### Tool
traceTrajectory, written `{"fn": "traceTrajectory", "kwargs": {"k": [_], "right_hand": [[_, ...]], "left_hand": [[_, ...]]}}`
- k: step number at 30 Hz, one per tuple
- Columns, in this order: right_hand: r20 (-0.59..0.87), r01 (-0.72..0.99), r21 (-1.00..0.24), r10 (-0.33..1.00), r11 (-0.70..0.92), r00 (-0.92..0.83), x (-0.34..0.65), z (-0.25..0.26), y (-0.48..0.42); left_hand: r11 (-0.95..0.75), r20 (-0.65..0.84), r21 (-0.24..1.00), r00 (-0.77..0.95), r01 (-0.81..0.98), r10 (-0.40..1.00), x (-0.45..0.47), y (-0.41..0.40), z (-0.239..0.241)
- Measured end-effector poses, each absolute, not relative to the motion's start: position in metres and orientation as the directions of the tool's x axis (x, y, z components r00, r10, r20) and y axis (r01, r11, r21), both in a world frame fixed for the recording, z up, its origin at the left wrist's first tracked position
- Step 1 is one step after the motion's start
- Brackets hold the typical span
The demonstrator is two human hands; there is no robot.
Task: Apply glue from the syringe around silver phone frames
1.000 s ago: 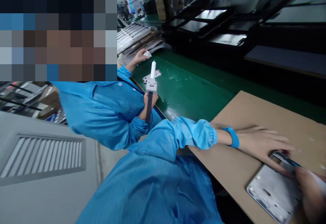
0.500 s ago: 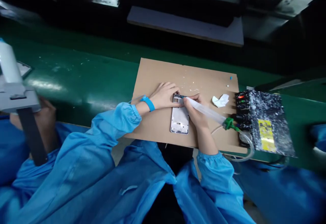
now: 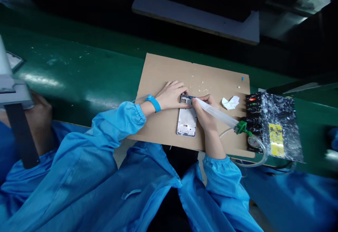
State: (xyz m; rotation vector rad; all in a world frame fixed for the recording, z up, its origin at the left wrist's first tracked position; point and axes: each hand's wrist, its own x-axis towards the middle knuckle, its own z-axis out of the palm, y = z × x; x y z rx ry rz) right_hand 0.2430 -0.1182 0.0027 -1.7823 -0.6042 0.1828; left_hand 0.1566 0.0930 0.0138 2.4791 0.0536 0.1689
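A silver phone frame (image 3: 187,123) lies flat on the brown cardboard sheet (image 3: 158,69), its inner side up. My left hand (image 3: 173,94), with a blue strap at the wrist, grips the frame's upper left part, thumb across it and fingers curled at the far edge. In my right hand (image 3: 206,114) is a translucent dispensing syringe (image 3: 218,115) with a green cap, held like a pen and slanting down to the frame's upper right corner. My fingers hide its tip. A clear hose (image 3: 262,151) runs from the cap toward the black dispenser box.
The black dispenser box (image 3: 281,126), spattered white with a yellow label, stands at the right. Crumpled white tissue (image 3: 230,102) and a small blue cap (image 3: 243,79) lie on the cardboard. At left, a co-worker's hand (image 3: 42,116) is beside a grey-and-white device (image 3: 16,91).
The view has shifted slightly. Both hands keep their hold at the frame's top end, and the syringe stays at its upper right corner.
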Motion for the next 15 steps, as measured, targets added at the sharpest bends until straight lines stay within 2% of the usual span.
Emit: {"fn": "traceTrajectory", "kwargs": {"k": [15], "right_hand": [[0.217, 0.35, -0.915, 0.484, -0.202, 0.848, 0.2445, 0.0, -0.1196]], "left_hand": [[-0.802, 0.112, 0.598, 0.991, -0.011, 0.07, 0.1563, 0.0928, 0.0155]]}}
